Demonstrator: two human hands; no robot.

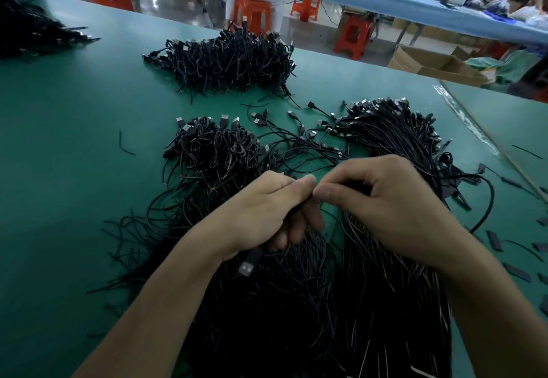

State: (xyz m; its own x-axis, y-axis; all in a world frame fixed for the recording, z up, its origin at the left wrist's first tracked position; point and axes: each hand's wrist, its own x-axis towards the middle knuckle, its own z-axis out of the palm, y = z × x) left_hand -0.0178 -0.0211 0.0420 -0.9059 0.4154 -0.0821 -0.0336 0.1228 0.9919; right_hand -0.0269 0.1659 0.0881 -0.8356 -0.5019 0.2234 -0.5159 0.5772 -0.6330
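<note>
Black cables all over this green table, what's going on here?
A person is working through a heap of loose cables on the green table. The left hand grips one black cable, with a USB plug showing below the wrist. The right hand seems to pinch the same cable where the fingers meet. Coiled bundles lie behind.

Left hand and right hand pinch black cable.

Matt black plastic sheathes the cables. Their plugs show shiny metal. The counter is smooth, matt green.
</note>
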